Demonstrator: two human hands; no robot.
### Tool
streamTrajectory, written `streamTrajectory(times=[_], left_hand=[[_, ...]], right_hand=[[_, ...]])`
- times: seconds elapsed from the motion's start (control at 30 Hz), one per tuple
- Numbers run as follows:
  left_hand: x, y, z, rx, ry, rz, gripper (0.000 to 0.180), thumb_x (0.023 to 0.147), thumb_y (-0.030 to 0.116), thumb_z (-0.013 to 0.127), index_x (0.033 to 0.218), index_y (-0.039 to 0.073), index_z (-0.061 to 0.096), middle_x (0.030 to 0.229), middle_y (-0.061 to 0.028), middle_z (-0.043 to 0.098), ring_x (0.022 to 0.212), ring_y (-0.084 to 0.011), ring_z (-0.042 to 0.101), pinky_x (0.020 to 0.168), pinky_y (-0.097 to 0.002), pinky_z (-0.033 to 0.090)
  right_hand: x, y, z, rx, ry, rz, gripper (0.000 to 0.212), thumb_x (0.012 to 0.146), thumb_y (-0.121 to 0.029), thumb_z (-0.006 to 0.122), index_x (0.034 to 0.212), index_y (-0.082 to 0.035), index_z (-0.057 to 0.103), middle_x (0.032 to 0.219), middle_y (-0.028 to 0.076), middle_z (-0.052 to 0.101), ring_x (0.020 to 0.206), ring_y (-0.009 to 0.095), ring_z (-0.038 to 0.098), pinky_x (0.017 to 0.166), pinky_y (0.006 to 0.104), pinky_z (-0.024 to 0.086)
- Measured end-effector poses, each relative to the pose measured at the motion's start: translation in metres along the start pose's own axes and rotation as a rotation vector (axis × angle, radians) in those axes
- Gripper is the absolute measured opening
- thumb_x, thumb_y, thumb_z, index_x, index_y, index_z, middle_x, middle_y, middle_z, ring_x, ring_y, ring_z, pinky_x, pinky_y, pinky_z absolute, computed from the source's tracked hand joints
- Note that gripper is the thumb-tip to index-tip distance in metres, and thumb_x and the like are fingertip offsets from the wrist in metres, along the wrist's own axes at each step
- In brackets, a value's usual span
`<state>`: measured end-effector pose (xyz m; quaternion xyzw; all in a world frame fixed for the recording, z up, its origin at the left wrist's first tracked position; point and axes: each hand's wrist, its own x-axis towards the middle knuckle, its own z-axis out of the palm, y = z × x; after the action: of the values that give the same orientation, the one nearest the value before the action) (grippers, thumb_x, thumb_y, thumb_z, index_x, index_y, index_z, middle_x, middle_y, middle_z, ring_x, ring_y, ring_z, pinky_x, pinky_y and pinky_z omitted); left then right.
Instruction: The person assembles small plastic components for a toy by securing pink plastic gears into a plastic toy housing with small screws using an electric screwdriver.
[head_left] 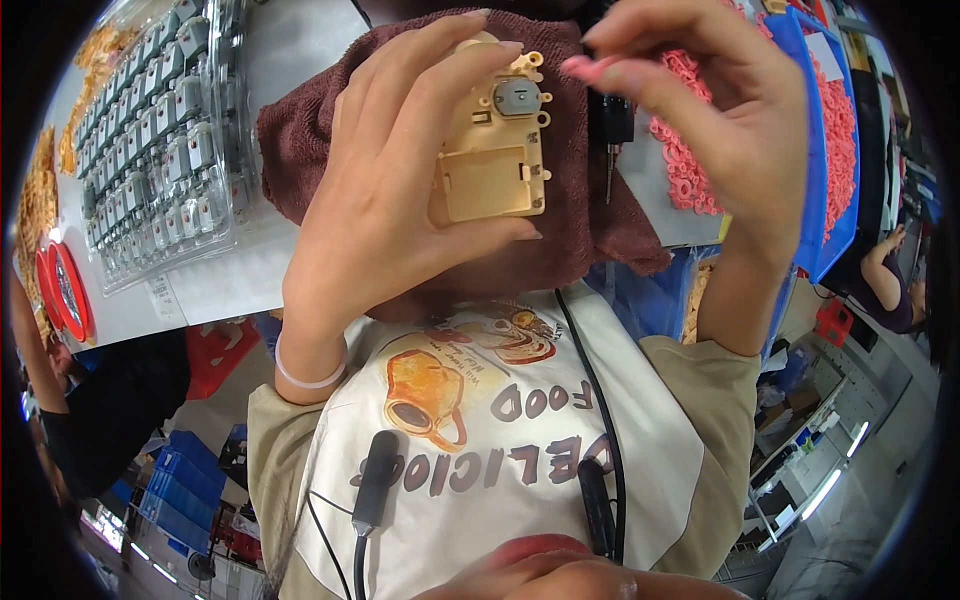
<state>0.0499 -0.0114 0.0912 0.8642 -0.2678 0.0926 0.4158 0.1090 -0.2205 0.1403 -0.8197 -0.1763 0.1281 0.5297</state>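
My left hand [380, 165] is wrapped over a cream plastic housing [492, 180], steadying it on a folded maroon towel [300, 140]. A small grey motor [517, 97] sits in the upper part of the housing, above a rectangular recess. To the right, my right hand [735, 115] is raised and pinches a small pink plastic piece [587, 69] between thumb and forefinger. That piece is apart from the housing, and my fingers cover part of it. Below the right fingertips, a black-handled screwdriver [614, 125] lies on the towel's right side.
Loose pink rings [688, 185] are heaped on the table beside a blue bin [808, 110] holding more pink parts. At left stands a clear plastic tray [228, 140] with rows of small motors. A red round dish [68, 290] is near the table's left edge. Other people are at both sides.
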Motion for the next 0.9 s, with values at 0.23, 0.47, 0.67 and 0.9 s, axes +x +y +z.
streamTrajectory(times=[0.23, 0.47, 0.67, 0.9], left_hand=[[-0.007, -0.002, 0.007, 0.081, 0.063, 0.001, 0.088, 0.055, 0.02, 0.088, 0.132, 0.007, 0.05, 0.14, -0.014, 0.048, 0.129, -0.0327, 0.045, 0.107, -0.0421, 0.035], [-0.007, -0.014, 0.009, 0.067, 0.048, 0.005, 0.09, 0.051, 0.018, 0.087, 0.133, 0.007, 0.051, 0.137, -0.0133, 0.05, 0.127, -0.0325, 0.046, 0.105, -0.0423, 0.036], [-0.008, -0.012, 0.01, 0.061, 0.045, -0.036, 0.09, 0.051, 0.018, 0.087, 0.133, 0.007, 0.051, 0.137, -0.0132, 0.05, 0.127, -0.0325, 0.047, 0.105, -0.0422, 0.037], [-0.001, 0.003, 0.005, 0.079, 0.041, -0.036, 0.09, 0.051, 0.017, 0.087, 0.133, 0.007, 0.051, 0.137, -0.0131, 0.05, 0.126, -0.0325, 0.047, 0.104, -0.0421, 0.037]], right_hand=[[0.012, 0.022, 0.033, -0.209, -0.025, -0.471, 0.025, 0.079, -0.004, 0.073, 0.102, -0.002, 0.066, 0.085, 0.014, 0.068, 0.077, 0.022, 0.065, 0.07, 0.0316, 0.05], [-0.006, 0.045, 0.039, -0.19, 0.088, -0.484, 0.024, 0.071, -0.002, 0.08, 0.092, 0.003, 0.07, 0.097, 0.01, 0.061, 0.09, 0.018, 0.059, 0.078, 0.0277, 0.047], [-0.012, 0.05, 0.049, -0.21, 0.201, -0.4, 0.024, 0.068, 0.001, 0.082, 0.087, 0.003, 0.068, 0.092, 0.009, 0.058, 0.086, 0.017, 0.054, 0.078, 0.0259, 0.043], [-0.011, 0.047, 0.047, -0.18, 0.196, -0.378, 0.024, 0.073, -0.004, 0.08, 0.094, 0.002, 0.068, 0.092, 0.007, 0.058, 0.084, 0.013, 0.052, 0.077, 0.0243, 0.041]])
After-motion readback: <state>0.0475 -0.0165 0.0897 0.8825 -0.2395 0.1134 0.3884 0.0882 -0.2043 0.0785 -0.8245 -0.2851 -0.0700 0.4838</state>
